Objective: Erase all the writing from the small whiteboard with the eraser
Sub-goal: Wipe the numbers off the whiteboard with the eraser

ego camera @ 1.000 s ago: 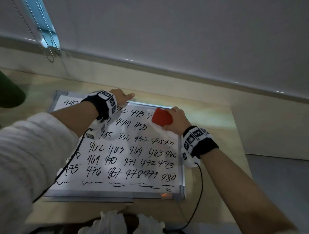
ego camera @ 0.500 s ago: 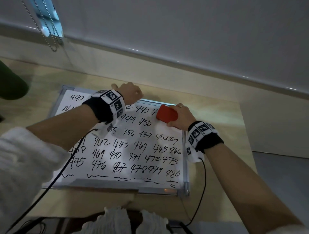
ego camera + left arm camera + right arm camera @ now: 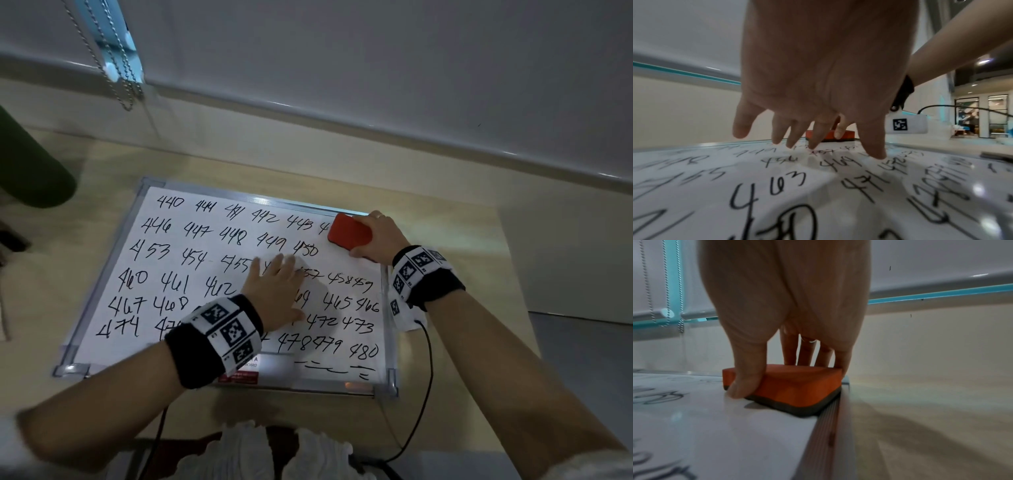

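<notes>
A small whiteboard [image 3: 219, 246] in a silver frame lies flat on the wooden table, covered with rows of black handwritten numbers. My right hand [image 3: 376, 236] grips a red eraser [image 3: 349, 232] with a dark felt base [image 3: 797, 408], thumb on one side and fingers on the other, pressed on the board's top right corner against the frame. The patch just below the eraser is wiped clean. My left hand [image 3: 274, 291] lies flat with spread fingers [image 3: 813, 139] on the middle of the board, covering some numbers.
A dark green object [image 3: 30, 171] stands on the table at the far left. A window blind with bead chains [image 3: 113, 68] hangs behind the table. A black cable [image 3: 424, 394] runs from my right wrist over the table's near right part.
My left hand left the board's top edge and came down flat on the middle of the board. The eraser shifted right into the top right corner.
</notes>
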{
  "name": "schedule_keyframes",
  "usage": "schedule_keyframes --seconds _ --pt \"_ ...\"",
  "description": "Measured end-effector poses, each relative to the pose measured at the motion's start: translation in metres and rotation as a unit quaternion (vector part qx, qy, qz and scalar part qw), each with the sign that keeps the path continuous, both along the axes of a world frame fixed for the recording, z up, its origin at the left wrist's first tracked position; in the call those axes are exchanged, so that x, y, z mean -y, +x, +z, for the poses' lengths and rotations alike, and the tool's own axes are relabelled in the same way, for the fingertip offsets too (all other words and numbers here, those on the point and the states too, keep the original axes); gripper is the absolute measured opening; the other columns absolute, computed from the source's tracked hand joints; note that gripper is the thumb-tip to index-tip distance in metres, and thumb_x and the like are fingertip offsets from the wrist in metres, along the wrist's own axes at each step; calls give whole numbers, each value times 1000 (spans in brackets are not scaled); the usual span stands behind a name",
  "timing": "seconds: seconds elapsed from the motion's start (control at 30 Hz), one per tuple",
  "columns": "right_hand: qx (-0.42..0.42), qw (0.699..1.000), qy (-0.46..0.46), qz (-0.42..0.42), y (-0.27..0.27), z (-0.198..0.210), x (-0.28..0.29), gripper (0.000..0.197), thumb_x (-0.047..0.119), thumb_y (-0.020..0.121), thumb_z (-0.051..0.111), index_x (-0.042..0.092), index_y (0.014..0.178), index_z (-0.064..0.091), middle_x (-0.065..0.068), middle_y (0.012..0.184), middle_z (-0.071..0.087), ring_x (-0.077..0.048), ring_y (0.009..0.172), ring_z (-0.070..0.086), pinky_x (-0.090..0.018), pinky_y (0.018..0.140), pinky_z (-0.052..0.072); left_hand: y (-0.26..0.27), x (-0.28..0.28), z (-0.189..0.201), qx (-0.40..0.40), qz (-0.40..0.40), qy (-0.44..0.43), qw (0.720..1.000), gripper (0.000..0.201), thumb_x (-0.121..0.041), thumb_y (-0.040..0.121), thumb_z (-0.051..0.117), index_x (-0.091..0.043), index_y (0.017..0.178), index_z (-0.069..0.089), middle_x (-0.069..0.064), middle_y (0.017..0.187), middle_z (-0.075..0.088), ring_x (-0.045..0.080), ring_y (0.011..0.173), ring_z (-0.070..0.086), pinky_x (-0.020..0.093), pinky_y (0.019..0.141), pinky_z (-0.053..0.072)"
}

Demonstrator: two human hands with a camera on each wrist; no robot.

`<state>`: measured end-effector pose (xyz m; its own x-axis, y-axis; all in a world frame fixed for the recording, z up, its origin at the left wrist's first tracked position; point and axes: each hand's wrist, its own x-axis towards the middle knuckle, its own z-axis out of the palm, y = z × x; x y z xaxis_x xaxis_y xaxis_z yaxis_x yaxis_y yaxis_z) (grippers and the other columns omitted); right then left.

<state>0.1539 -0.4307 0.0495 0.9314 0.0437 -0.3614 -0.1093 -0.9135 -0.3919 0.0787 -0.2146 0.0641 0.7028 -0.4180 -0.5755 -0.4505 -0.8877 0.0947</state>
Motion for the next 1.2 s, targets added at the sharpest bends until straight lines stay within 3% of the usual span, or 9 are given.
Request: schedule_keyframes --seconds 0.17,0.37,0.5,0.7,0.87,1.0,1.1,1.2 --pt "-4 1000 -4 -3 0 -1 0 75 26 67 78 16 134 44 -16 122 47 -33 115 43 -42 101 38 17 -7 0 3 82 -28 996 109 -62 78 58 -16 152 -8 6 159 -14 26 148 -10 54 117 5" --pt "-6 1000 -3 -3 1 -1 0 75 26 67 78 16 133 44 -16 122 47 -33 114 44 -45 101 39 67 -15 1 18 119 -49 992 108 -59 76 63 -20 152 -2 -2 160 -10 24 148 -11 54 117 2" --pt "-7 1000 -4 -5 2 0 1 76 27 67 78 16 134 43 -15 122 47 -32 115 44 -43 101 39 100 -13 0 15 91 -31 995 106 -62 78 59 -18 153 -2 0 160 -7 23 148 -8 50 119 2" --pt "-7 1000 -14 5 -2 2 1 72 26 69 76 17 133 44 -15 121 48 -32 116 43 -40 100 36 114 -7 -3 29 48 22 998 107 -66 73 61 -11 151 11 5 160 6 25 147 13 47 121 8" --pt "-37 995 -2 94 -17 5 -2 63 21 66 77 17 124 53 -8 103 53 -25 105 49 -30 86 33 116 -2 -8 50 31 36 998 111 -73 69 59 -11 150 14 10 158 14 27 145 17 47 120 5" --pt "-50 994 -33 90 1 9 -1 72 25 68 77 18 132 45 -12 121 49 -26 113 46 -29 90 32 117 6 -8 53 -4 48 997 120 -74 63 64 -14 151 10 19 153 23 30 144 21 45 119 5" --pt "-51 994 -43 86 7 8 -2 74 26 68 77 17 134 43 -13 124 47 -28 116 44 -32 94 34 120 7 -7 62 -25 63 996 117 -75 58 67 -13 147 21 20 147 34 30 139 29 46 119 9" --pt "-48 994 -38 86 10 7 1 74 24 68 77 17 134 43 -13 125 47 -28 117 44 -32 94 33 122 4 -7 62 -41 72 995 114 -71 61 68 -12 147 22 18 147 35 29 141 27 46 119 6"
